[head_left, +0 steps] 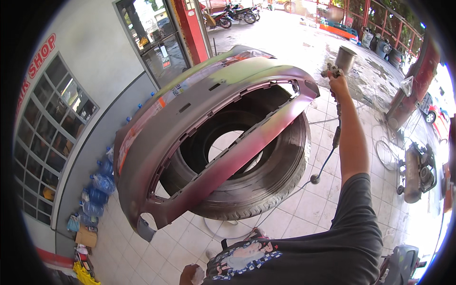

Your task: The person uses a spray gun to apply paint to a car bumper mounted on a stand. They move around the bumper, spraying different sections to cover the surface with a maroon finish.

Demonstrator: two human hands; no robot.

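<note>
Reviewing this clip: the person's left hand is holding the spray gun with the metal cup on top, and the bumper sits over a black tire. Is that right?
Not quite: the head view shows the right hand holding the spray gun with the metal cup on top. The bumper does sit over a black tire.

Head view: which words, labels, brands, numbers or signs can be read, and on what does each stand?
Wording is not copied here.
White wall: large red lettering, only partly readable.
Glass door: small sign, partly red, main word readable.
Red pillar: small pale label, too small to read.
Printed sheet along the bumper: too small to read.
</note>
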